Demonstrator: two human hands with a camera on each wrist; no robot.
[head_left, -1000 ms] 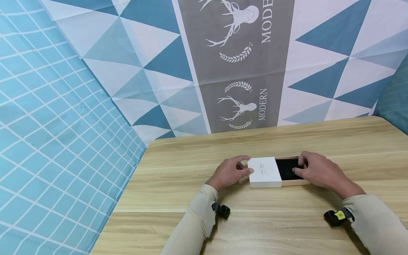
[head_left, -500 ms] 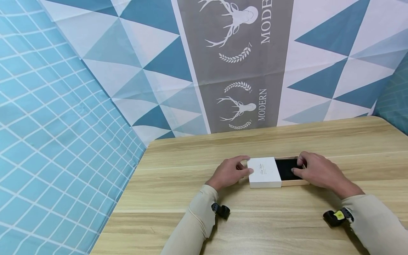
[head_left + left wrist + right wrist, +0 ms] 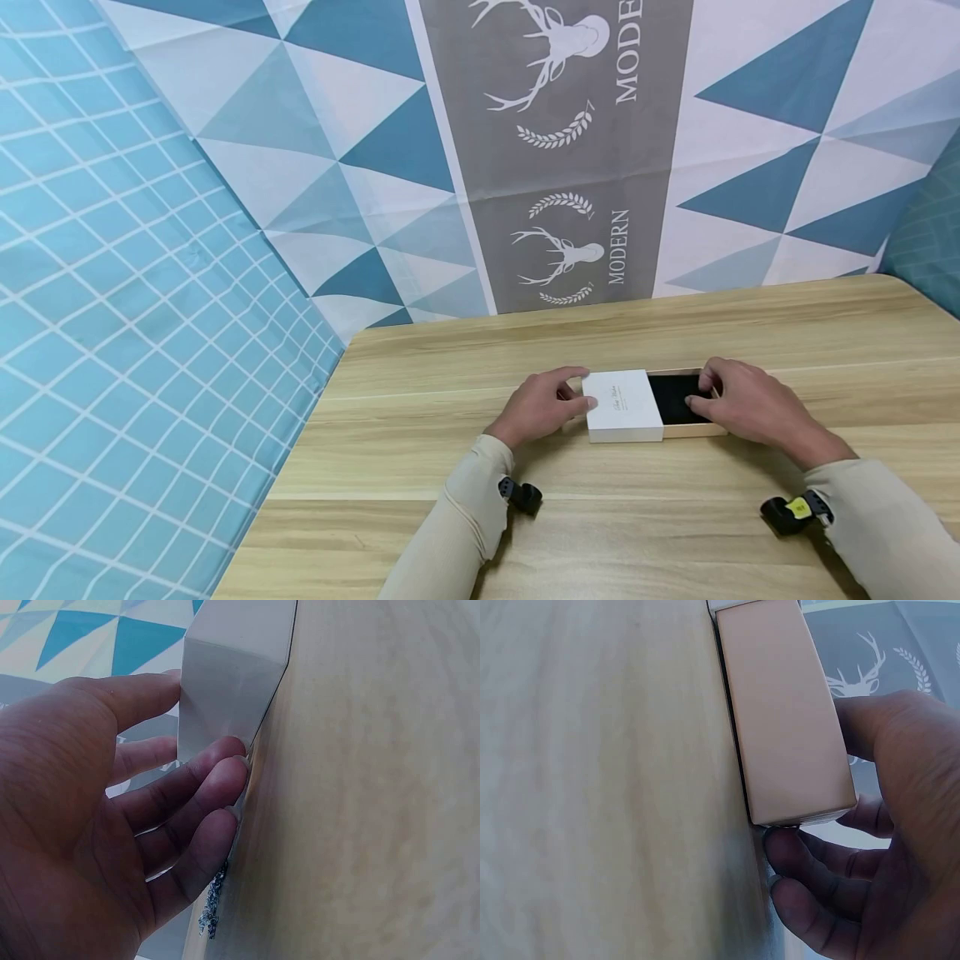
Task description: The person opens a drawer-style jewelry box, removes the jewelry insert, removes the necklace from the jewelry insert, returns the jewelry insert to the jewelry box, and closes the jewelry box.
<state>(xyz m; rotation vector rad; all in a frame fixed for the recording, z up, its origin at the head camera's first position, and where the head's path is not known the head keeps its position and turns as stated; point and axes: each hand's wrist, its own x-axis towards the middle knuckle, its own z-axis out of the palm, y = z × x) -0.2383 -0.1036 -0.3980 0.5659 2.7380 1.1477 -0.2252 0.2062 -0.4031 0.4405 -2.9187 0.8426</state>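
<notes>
A white box sleeve with small grey print lies flat on the wooden table. From its right end sticks out a drawer tray with pinkish-tan walls and a black inside. My left hand holds the sleeve's left end, thumb and index finger at its edges; the left wrist view shows other fingertips low at the end face. My right hand grips the tray's right end, thumb and index finger over the black inside. Other fingers curl below the end in the right wrist view.
The wooden table reaches back to a patterned cloth wall with deer prints. A blue gridded cloth hangs along the left. Each forearm wears a black wrist camera, the left one and the right one.
My right hand and the tray's end have shifted very slightly left, towards the sleeve. The left hand keeps its hold and place.
</notes>
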